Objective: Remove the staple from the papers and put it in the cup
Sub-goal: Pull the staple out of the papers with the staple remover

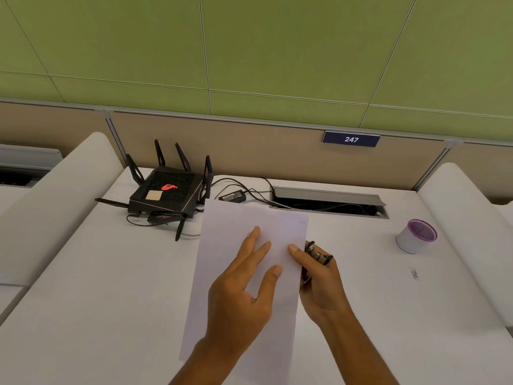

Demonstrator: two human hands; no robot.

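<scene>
In the head view, centre frame, the left hand [244, 284] presses spread fingers flat on the papers [249, 262], while the right hand [319, 279] grips a staple remover [316, 254] at their right edge. The staple [302, 222] seems to sit at the sheets' upper right corner; the cup [415, 236] stands well apart, right of frame. Pin the papers firmly and slide the remover's teeth squarely under the staple

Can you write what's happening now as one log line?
left hand: flat on papers | right hand: holds staple remover at paper edge | cup: upright, far right
</scene>
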